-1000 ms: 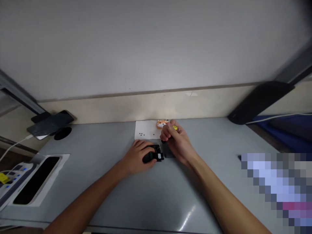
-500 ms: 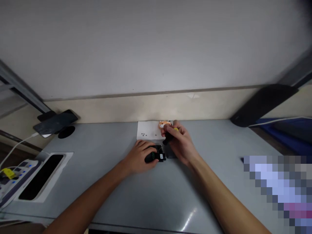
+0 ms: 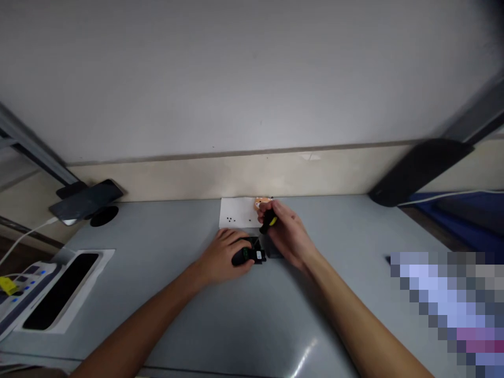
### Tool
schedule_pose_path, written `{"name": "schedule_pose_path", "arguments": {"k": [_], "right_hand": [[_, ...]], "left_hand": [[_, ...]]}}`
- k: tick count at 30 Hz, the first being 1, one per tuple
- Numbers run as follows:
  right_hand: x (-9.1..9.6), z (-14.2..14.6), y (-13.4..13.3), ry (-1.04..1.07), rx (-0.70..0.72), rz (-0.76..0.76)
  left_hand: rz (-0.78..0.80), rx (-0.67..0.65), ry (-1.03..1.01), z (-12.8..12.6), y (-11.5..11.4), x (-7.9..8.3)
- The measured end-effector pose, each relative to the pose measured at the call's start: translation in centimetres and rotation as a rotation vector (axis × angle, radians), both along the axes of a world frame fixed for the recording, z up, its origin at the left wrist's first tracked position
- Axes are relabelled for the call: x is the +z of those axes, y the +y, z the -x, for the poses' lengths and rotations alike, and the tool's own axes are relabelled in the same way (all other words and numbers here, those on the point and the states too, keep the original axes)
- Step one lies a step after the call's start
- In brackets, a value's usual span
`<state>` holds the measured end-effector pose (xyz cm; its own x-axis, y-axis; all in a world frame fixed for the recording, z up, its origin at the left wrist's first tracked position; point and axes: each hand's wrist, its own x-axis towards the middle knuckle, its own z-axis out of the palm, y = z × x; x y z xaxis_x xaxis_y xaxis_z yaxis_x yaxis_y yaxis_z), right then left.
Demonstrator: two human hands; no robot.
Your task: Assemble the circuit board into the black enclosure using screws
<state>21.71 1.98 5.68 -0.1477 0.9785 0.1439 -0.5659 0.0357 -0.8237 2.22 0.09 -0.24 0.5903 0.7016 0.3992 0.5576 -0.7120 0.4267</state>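
My left hand (image 3: 222, 257) is closed around a small black device (image 3: 258, 256) on the grey table, pinning it down. A bit of green circuit board shows in the device beside a white label. In my right hand (image 3: 291, 231) is a screwdriver (image 3: 268, 220) with a black and yellow handle, tilted so that its thin shaft points down at the device. Whether the tip touches is too small to tell. A dark flat piece (image 3: 274, 249) lies partly under my right hand. Just beyond the hands, tiny dark screws (image 3: 229, 219) rest on white paper (image 3: 236, 209).
An orange and white animal-shaped item (image 3: 261, 202) lies at the paper's right side. To the left are a propped phone (image 3: 86, 202), a black phone-like slab (image 3: 63, 289) on white paper and a power strip (image 3: 29, 294). A black cylinder (image 3: 417, 170) leans at the back right.
The fingers of my right hand have shifted on the screwdriver, and more of its handle shows. My left hand keeps its hold on the device. The whole view has moved slightly.
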Motion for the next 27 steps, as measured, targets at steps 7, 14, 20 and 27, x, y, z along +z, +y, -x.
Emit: {"name": "schedule_pose_path", "arguments": {"k": [7,14,20,27], "right_hand": [[0.21,0.19,-0.28,0.005,0.052,-0.024],[0.51,0.07,-0.35,-0.003,0.125,0.008],[0.56,0.01,-0.6,-0.049,0.008,-0.032],[0.61,-0.61,-0.07,-0.039,-0.011,0.024]], "left_hand": [[0.006,-0.015,-0.001,0.06,0.01,-0.04],[0.02,-0.006,0.007,-0.01,-0.06,0.19],[0.023,-0.003,0.016,-0.03,-0.03,0.27],[0.011,-0.001,0.011,-0.01,-0.01,0.08]]}}
